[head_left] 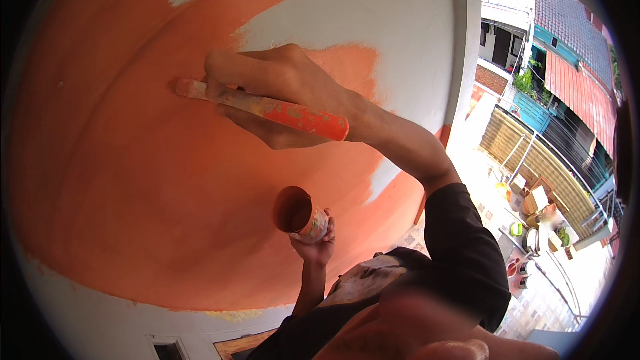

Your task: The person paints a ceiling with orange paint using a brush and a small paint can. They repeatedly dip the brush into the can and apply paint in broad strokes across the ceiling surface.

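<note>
My right hand (280, 87) is closed around a paintbrush (307, 120) with a paint-smeared red-orange handle. The brush's bristles (190, 88) meet the wall (167, 180) inside its orange painted area. Lower down, my left hand (319, 243) grips a paint-smeared cup (310, 227) by its side, with its mouth tilted into view. Its inside is dark and reddish; how much paint it holds is hard to tell. The cup is held apart from the brush, in front of the painted surface.
Bare whitish wall (320, 17) shows above and beside the orange. A pale vertical edge (461, 47) ends the wall at the right. Beyond it lies a sunlit yard with boxes (535, 200), paint cans (523, 273) and a corrugated fence (520, 140). A wooden frame (243, 343) shows at the bottom.
</note>
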Tool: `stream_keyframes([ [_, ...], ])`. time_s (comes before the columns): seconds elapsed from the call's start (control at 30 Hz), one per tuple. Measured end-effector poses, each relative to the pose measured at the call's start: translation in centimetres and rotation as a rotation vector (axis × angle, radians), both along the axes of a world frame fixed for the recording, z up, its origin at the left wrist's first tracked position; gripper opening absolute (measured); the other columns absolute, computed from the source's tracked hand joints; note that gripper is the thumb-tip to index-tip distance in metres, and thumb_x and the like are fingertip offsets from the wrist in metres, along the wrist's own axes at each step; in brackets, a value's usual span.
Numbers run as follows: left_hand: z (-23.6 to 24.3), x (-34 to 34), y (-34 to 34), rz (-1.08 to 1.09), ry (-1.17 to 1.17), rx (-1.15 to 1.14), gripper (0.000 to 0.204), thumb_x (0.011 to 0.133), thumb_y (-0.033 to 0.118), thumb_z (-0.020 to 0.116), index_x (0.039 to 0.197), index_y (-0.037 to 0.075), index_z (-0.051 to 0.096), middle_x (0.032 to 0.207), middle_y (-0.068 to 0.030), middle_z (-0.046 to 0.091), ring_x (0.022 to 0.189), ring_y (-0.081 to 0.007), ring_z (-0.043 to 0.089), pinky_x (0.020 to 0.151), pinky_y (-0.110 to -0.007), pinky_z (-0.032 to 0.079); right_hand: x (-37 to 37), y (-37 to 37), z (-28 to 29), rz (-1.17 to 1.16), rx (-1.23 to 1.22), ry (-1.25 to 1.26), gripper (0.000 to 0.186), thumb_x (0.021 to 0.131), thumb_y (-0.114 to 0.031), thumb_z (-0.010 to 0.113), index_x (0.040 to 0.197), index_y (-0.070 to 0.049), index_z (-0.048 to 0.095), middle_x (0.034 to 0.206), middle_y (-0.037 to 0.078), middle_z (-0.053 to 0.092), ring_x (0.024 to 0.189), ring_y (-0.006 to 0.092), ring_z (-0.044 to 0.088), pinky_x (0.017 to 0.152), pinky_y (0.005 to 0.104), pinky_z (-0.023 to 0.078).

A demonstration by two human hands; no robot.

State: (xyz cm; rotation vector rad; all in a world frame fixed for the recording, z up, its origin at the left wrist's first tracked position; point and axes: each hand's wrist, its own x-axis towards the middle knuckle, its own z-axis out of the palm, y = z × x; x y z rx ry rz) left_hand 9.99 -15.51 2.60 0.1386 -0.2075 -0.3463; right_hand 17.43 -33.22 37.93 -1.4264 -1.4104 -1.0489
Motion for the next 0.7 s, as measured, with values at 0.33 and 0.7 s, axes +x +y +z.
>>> stream_keyframes([
  [0.33,3.0,-0.7,-0.8,-0.048,-0.011,0.077,0.074,0.097,0.062,0.053,0.146,0.007,0.047,0.130,-0.0251,0.055,0.098,-0.0351,0.059,0.064,-0.032,0.055,0.9,-9.3,-6.2,0.417,0.374,0.845,0.019,0.091,-0.002,0.072,0.095,0.000,0.053,0.089,0.009,0.067,0.082,0.0226,0.070,0.071,0.0359,0.061],
  [0.7,16.1,-2.8,-4.0,-0.087,0.089,0.236,0.070,0.099,0.067,0.042,0.136,0.009,0.054,0.108,-0.0144,0.067,0.083,-0.0324,0.064,0.050,-0.033,0.047,-2.9,-13.9,-2.0,0.468,0.311,1.117,0.016,0.096,-0.005,0.066,0.098,0.000,0.051,0.089,0.011,0.067,0.078,0.0236,0.071,0.069,0.0354,0.059],
])
